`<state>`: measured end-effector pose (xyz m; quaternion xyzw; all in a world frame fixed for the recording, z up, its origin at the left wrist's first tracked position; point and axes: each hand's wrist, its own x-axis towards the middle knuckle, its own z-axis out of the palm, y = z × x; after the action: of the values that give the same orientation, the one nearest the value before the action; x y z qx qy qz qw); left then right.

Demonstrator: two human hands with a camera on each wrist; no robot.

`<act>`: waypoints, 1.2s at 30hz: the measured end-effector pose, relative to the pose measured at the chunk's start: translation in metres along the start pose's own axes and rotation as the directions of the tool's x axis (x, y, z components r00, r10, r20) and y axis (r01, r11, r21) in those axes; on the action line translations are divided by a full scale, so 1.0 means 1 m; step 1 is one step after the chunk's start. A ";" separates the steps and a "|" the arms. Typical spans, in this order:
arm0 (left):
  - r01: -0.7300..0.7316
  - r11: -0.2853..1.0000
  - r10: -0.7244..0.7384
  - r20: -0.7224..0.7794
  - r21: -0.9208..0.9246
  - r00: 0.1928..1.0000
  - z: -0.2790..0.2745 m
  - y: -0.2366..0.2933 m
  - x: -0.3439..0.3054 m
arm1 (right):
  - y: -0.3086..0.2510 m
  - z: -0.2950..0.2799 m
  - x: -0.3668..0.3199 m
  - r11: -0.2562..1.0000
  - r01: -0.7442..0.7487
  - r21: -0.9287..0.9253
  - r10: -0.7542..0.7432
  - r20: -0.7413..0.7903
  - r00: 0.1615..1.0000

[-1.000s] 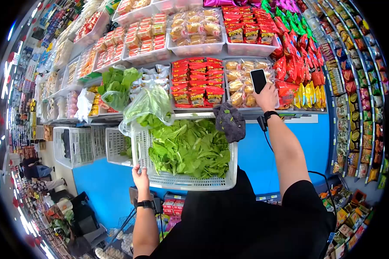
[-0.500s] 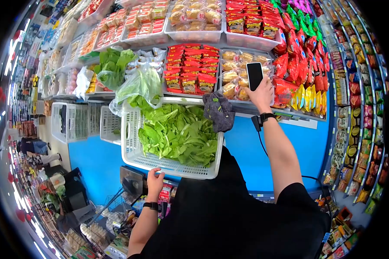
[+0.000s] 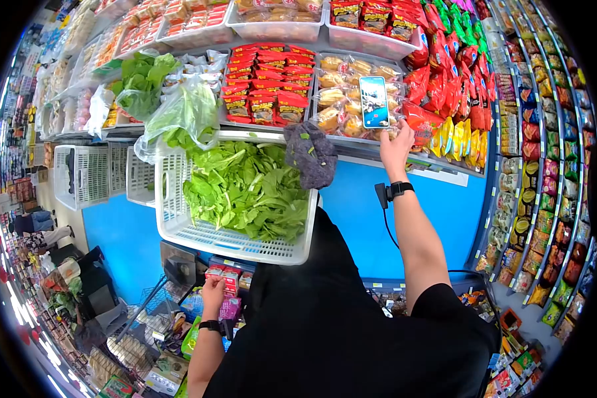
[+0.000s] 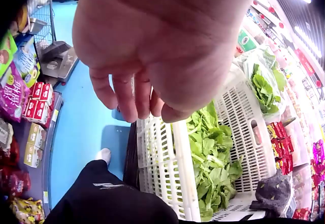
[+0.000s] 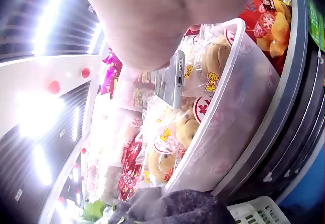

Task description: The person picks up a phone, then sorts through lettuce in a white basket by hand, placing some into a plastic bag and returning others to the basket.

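Observation:
A phone (image 3: 374,101) with a lit screen lies on wrapped buns (image 3: 337,86) in a clear plastic bin. My right hand (image 3: 397,147) is just below the phone's lower right corner, fingers loosely bent and holding nothing. In the right wrist view that hand overlaps part of the phone (image 5: 177,79). My left hand (image 3: 212,295) hangs off the near left side of a white crate (image 3: 232,251), its fingers loosely curled around nothing. Leafy greens (image 3: 245,189) fill the crate, and a dark grey cloth (image 3: 310,156) drapes over its far right corner.
A clear bag of greens (image 3: 182,113) hangs at the crate's far left corner. Red snack packets (image 3: 268,86) and yellow packets (image 3: 461,142) line the shelf. More white crates (image 3: 79,176) stand to the left, above a blue floor (image 3: 123,232). Goods (image 4: 38,102) sit low behind my left hand.
My right hand has let go of the phone and drawn back toward me; its screen has lit up. My left hand has come off the crate's rim and dropped back toward my body.

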<state>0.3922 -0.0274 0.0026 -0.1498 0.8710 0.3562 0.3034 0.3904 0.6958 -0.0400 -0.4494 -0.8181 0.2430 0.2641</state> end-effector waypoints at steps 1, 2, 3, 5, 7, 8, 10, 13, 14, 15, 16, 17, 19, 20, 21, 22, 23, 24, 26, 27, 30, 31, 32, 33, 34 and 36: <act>0.027 0.996 -0.026 0.023 -0.081 0.999 0.003 -0.003 0.001 | 0.001 -0.001 0.002 1.000 0.010 0.011 -0.010 0.001 1.000; 0.029 0.999 -0.027 0.050 -0.040 0.998 0.003 -0.006 0.001 | 0.002 0.000 0.002 1.000 0.009 0.006 -0.009 0.005 1.000; 0.030 0.999 -0.028 0.052 -0.040 0.998 0.004 -0.003 0.001 | 0.002 0.001 0.002 1.000 0.009 0.004 -0.009 0.006 1.000; 0.022 0.997 -0.016 0.093 -0.069 0.996 0.010 0.004 0.001 | 0.001 0.001 0.004 0.999 -0.008 0.037 0.008 0.013 1.000; 0.037 0.999 -0.033 0.111 -0.032 0.993 0.014 0.012 0.001 | 0.002 0.000 0.008 0.993 -0.062 0.104 0.057 0.052 0.997; 0.052 0.999 -0.053 0.122 0.010 0.991 0.015 0.016 0.001 | 0.002 0.000 0.010 0.977 -0.121 0.174 0.105 0.098 0.990; 0.049 0.998 -0.044 0.154 -0.025 0.987 0.017 0.029 -0.004 | -0.001 -0.004 0.015 0.978 -0.112 0.174 0.091 0.127 0.988; 0.044 0.998 -0.037 0.178 -0.034 0.983 0.019 0.038 -0.007 | -0.002 0.003 0.021 0.992 -0.058 0.108 0.041 0.155 0.987; 0.044 0.999 -0.041 0.174 -0.010 0.984 0.019 0.040 -0.007 | -0.001 0.007 0.023 0.999 -0.011 0.038 0.004 0.158 0.987; 0.043 0.999 -0.041 0.169 -0.011 0.985 0.020 0.040 -0.006 | -0.007 0.008 0.025 0.999 -0.009 0.043 0.002 0.158 0.987; 0.052 0.999 -0.052 0.170 0.004 0.984 0.020 0.039 -0.007 | -0.022 0.004 0.025 0.998 -0.001 -0.070 0.015 0.195 0.981; 0.061 0.998 -0.063 0.171 0.018 0.983 0.019 0.038 -0.008 | -0.036 0.001 0.026 0.983 0.012 -0.181 0.031 0.230 0.973; 0.079 0.996 -0.085 0.166 0.046 0.982 0.018 0.050 -0.012 | -0.051 0.006 0.031 0.979 0.012 -0.201 0.045 0.278 0.959; 0.094 0.993 -0.106 0.170 0.073 0.980 0.017 0.056 -0.014 | -0.055 0.010 0.032 0.972 -0.007 -0.236 0.075 0.282 0.956; 0.095 0.993 -0.106 0.166 0.072 0.980 0.016 0.054 -0.013 | -0.058 0.013 0.035 0.962 -0.025 -0.272 0.105 0.284 0.953; 0.069 0.993 -0.084 0.169 0.091 0.982 0.015 0.049 -0.010 | -0.051 0.022 0.037 0.968 -0.025 -0.251 0.089 0.249 0.965; 0.043 0.993 -0.061 0.172 0.110 0.983 0.016 0.044 -0.006 | -0.043 0.029 0.040 0.969 -0.022 -0.248 0.086 0.250 0.965; 0.044 0.993 -0.062 0.168 0.108 0.984 0.017 0.043 -0.004 | -0.043 0.031 0.043 0.970 -0.043 -0.239 0.101 0.234 0.967; 0.015 0.999 -0.022 0.152 0.049 0.988 0.016 0.040 -0.003 | -0.043 0.032 0.044 0.973 -0.085 -0.213 0.134 0.225 0.965; 0.023 0.998 -0.030 0.142 0.050 0.989 0.015 0.038 -0.002 | -0.051 0.027 0.045 0.969 -0.115 -0.220 0.167 0.237 0.957; 0.011 0.998 -0.023 0.188 0.062 0.982 0.012 0.048 -0.003 | -0.052 0.030 0.048 0.971 -0.111 -0.213 0.159 0.222 0.962; 0.005 0.996 -0.021 0.179 0.089 0.984 0.011 0.043 0.000 | -0.051 0.032 0.048 0.960 -0.118 -0.254 0.178 0.226 0.958; 0.018 0.996 -0.034 0.186 0.087 0.982 0.011 0.038 0.004 | -0.050 0.034 0.050 0.958 -0.123 -0.260 0.184 0.222 0.958; 0.029 0.996 -0.046 0.194 0.087 0.980 0.010 0.031 0.009 | -0.048 0.036 0.050 0.955 -0.129 -0.267 0.190 0.217 0.957; 0.028 0.996 -0.045 0.210 0.086 0.977 0.008 0.031 0.013 | -0.046 0.040 0.051 0.945 -0.131 -0.300 0.196 0.197 0.961; 0.022 0.995 -0.043 0.225 0.097 0.973 0.002 0.030 0.018 | -0.041 0.043 0.054 0.938 -0.136 -0.318 0.215 0.228 0.950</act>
<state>0.3651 -0.0061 0.0060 -0.1082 0.8438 0.3247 0.4133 0.3131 0.7161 -0.0345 -0.5201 -0.8290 0.1964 0.0610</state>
